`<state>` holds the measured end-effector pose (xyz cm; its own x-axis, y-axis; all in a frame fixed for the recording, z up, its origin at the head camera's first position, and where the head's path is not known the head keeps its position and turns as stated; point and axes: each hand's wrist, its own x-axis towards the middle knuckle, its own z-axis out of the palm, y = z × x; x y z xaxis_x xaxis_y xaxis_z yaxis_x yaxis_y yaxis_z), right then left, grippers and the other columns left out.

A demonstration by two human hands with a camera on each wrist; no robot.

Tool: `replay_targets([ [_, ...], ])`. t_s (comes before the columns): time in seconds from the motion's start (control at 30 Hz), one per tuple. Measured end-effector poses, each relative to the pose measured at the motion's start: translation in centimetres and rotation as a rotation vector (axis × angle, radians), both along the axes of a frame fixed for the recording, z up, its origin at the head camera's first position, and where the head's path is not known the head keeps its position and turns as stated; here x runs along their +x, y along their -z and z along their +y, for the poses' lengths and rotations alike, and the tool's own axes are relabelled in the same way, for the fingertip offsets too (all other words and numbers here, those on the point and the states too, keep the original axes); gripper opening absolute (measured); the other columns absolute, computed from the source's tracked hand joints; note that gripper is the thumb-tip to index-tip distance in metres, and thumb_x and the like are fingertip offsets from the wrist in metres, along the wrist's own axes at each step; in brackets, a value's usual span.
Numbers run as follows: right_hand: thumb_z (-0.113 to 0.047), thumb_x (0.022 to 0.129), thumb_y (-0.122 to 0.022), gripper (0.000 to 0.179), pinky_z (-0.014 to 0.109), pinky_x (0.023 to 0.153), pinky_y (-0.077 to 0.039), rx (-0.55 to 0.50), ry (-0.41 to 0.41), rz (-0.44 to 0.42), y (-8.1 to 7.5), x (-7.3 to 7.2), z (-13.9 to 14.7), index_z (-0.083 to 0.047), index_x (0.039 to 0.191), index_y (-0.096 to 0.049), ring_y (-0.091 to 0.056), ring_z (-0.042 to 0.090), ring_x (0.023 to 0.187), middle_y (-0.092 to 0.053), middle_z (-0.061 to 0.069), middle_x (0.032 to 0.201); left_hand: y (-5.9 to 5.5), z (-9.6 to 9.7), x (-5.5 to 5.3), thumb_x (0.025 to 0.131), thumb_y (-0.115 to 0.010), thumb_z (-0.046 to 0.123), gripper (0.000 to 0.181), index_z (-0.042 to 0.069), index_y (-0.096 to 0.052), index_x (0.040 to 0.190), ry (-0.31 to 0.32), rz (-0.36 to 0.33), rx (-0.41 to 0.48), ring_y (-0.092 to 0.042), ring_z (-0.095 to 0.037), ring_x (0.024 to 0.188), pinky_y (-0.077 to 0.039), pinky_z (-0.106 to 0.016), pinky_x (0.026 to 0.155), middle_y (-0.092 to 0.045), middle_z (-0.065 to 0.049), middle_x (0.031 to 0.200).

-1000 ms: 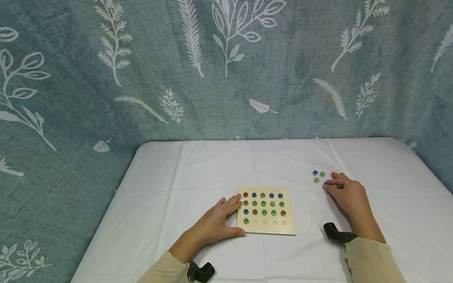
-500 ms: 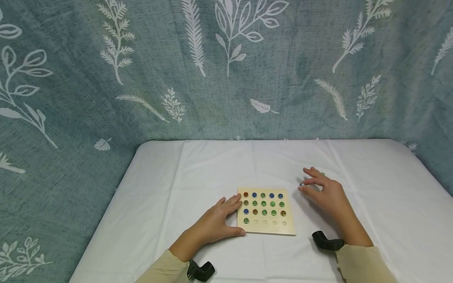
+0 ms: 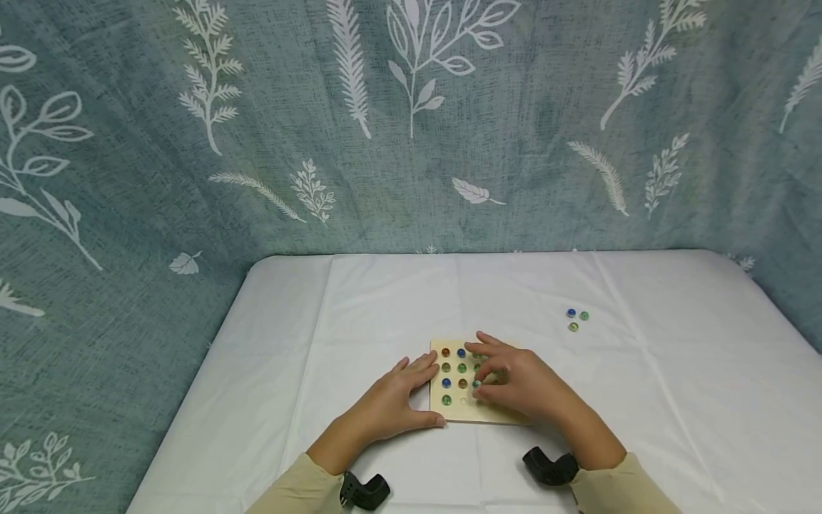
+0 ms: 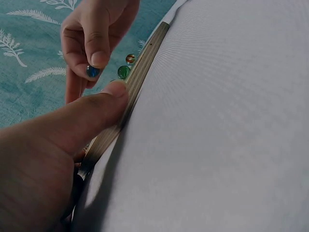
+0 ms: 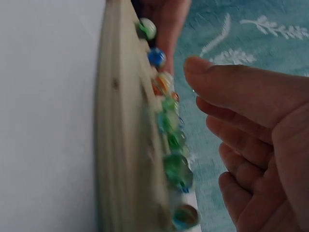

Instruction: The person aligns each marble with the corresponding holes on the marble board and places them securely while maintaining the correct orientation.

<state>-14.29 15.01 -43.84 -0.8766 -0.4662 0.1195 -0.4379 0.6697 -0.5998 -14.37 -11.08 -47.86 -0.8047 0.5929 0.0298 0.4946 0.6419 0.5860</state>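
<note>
A pale wooden board (image 3: 454, 416) with rows of small round hollows lies on the white cloth, glass marbles sitting in many of them. My left hand (image 3: 392, 403) rests at its left side, fingers extended along the left edge and thumb against the near edge. Over the board is my right hand (image 3: 523, 378), covering much of its right part. Between thumb and index finger it pinches a dark blue marble (image 4: 92, 71), plain in the left wrist view. A green marble (image 4: 124, 72) sits on the board close by. Green, blue and orange marbles line the board's top in the right wrist view.
Two green marbles, one nearer (image 3: 574, 327) and one farther (image 3: 584, 315), lie with a blue marble (image 3: 571, 313) on the cloth at the back right. A green-blue leaf-patterned curtain (image 3: 411, 178) hangs behind the table. Black wrist cameras (image 3: 551, 467) are strapped to both forearms.
My right hand has carried the pinched marble leftward from beside the loose marbles to over the board. The left hand and the board have stayed in place.
</note>
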Motion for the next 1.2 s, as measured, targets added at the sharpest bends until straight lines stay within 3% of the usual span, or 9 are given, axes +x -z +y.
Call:
replay_targets([
  [0.37, -0.026, 0.079, -0.082, 0.014, 0.054, 0.109, -0.044, 0.078, -0.091, 0.030, 0.5, 0.9, -1.8, -0.017, 0.089, -0.078, -0.034, 0.031, 0.146, -0.051, 0.005, 0.148, -0.3, 0.0, 0.0, 0.078, -0.076, 0.057, 0.088, 0.013, -0.046, 0.148, 0.011, -0.013, -0.009, -0.025, -0.013, 0.149, -0.021, -0.043, 0.125, -0.028, 0.006, 0.161],
  [1.03, -0.029, 0.079, -0.082, 0.014, 0.052, 0.107, -0.046, 0.099, -0.092, 0.029, 0.5, 1.0, -1.9, -0.019, 0.087, -0.077, -0.032, 0.031, 0.146, -0.050, 0.005, 0.149, -0.3, 0.0, 0.1, 0.078, -0.076, 0.056, 0.088, 0.011, -0.045, 0.148, 0.015, -0.025, -0.007, -0.025, -0.012, 0.149, -0.021, -0.044, 0.125, -0.028, 0.006, 0.161],
  [1.2, -0.028, 0.078, -0.083, 0.010, 0.055, 0.110, -0.043, 0.058, -0.034, 0.008, -0.1, 0.7, -1.1, -0.023, 0.086, -0.078, -0.032, 0.029, 0.147, -0.052, 0.002, 0.148, -0.3, 0.1, 0.1, 0.077, -0.076, 0.057, 0.089, 0.012, -0.046, 0.148, 0.005, -0.014, -0.012, -0.026, -0.013, 0.149, -0.022, -0.044, 0.124, -0.028, 0.006, 0.161],
])
